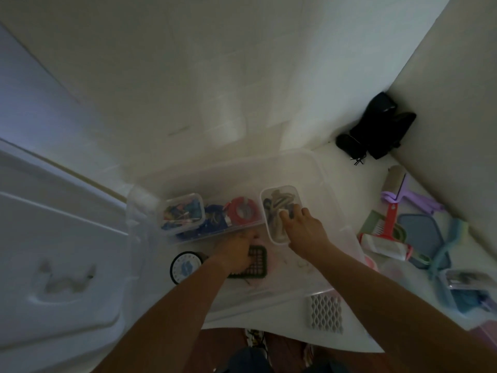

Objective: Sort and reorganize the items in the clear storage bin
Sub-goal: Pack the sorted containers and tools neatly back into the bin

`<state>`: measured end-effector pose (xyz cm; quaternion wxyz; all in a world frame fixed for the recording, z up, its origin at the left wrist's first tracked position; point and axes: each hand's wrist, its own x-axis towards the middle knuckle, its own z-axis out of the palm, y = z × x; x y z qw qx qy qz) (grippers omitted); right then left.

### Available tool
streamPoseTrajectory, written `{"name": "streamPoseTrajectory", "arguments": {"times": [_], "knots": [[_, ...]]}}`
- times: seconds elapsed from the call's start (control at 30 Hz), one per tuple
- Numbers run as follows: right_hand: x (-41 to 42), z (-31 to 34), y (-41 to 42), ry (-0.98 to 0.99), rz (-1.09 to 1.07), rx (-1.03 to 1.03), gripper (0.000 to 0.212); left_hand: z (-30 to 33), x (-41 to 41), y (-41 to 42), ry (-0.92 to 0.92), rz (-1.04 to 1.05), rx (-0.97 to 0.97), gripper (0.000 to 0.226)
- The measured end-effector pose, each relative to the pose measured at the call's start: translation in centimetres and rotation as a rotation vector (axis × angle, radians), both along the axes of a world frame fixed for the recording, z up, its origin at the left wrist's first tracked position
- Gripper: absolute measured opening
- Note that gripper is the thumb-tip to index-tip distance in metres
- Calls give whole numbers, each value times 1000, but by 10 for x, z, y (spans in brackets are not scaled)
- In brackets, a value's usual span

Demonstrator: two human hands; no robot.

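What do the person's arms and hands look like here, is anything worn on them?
Both forearms are bare up to the frame's edge: no sleeves show. The left hand and right hand wear no gloves, and no watch, ring or bracelet can be made out in the dim, blurry view.

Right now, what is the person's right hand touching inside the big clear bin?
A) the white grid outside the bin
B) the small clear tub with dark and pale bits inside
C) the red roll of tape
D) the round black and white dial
B: the right hand rests its fingers on the near edge of the small clear tub, while the red roll of tape sits untouched to its left.
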<state>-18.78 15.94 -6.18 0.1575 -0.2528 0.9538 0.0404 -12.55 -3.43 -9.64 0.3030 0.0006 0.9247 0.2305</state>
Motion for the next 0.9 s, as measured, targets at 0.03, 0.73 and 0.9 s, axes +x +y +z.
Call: {"name": "streamPoseTrajectory", "arguments": {"times": [0.03,0.73,0.9], "knots": [[0,1,-1,2,-3,-4,63,-1,0,-2,-13,15,4,64],[20,40,-1,-768,-989,-1058,34,57,-13,10,96,799,730,56],[0,34,-5,-343,-955,-835,54,57,-53,56,26,1031,733,40]]}}
